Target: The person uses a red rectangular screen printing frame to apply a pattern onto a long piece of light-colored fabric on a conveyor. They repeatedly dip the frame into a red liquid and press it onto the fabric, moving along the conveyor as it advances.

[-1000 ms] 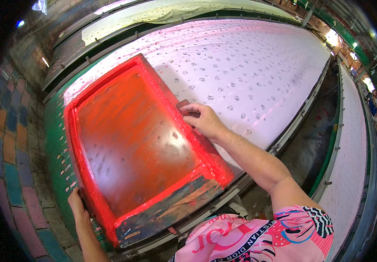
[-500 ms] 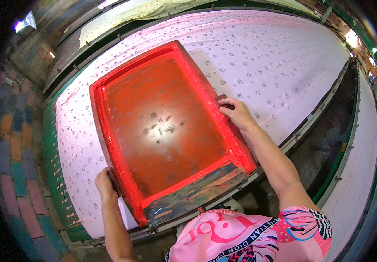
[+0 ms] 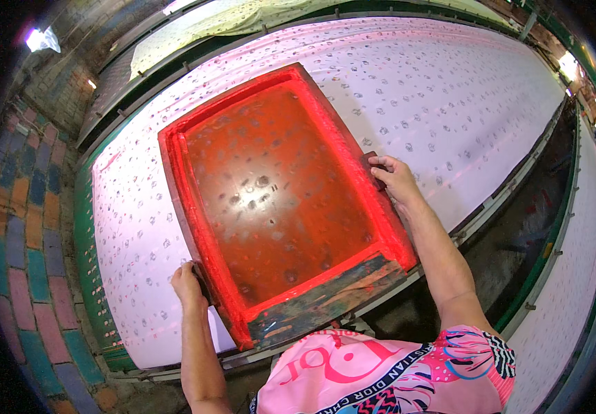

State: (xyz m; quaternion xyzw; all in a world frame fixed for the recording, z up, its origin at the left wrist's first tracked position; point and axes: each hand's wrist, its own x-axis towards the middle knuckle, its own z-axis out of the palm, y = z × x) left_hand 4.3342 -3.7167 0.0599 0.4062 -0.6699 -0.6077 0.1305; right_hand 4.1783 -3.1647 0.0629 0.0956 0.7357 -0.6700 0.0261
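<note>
Screen frame point(image 3: 277, 200), wide, rigid and slick with red ink, looked awkward; left hand point(image 3: 189, 286) and right hand point(image 3: 396, 178) clamped its opposite side rails, between them, over the table's printed cloth point(image 3: 463, 90).

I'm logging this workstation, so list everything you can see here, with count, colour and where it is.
printing screen frame: one, red with an orange-red mesh, lying on the cloth at centre
printed cloth: one long sheet, white with small grey motifs, stretched along the table under the frame
printing table: one, green edge, running from lower left to upper right
second cloth-covered table: one, white, at the right edge
tiled floor: multicoloured blocks, far left
shirt: one, pink with a pattern, bottom centre
left hand: gripping the frame's left side rail
right hand: gripping the frame's right side rail
</note>
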